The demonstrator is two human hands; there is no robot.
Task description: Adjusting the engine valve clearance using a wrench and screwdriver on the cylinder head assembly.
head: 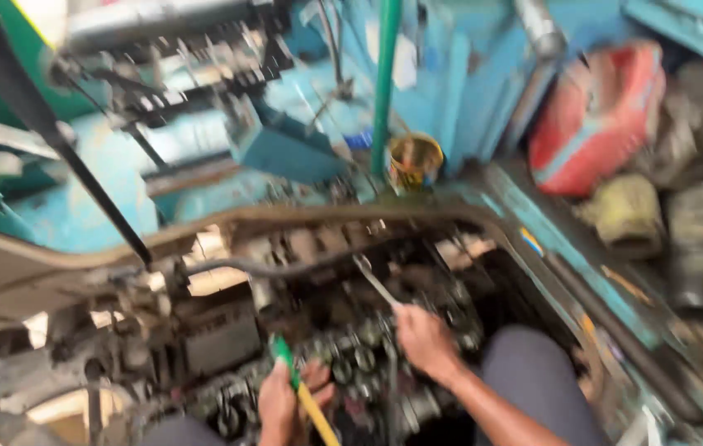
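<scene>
Blue-painted vehicle cab, engine bay open at frame bottom.
We grip a wrench in our right hand, a green-and-yellow screwdriver in our left hand; we should seat both tools squarely before turning.

Over a grimy engine, the right hand grips a metal wrench; the left hand holds a green-and-yellow screwdriver.
</scene>
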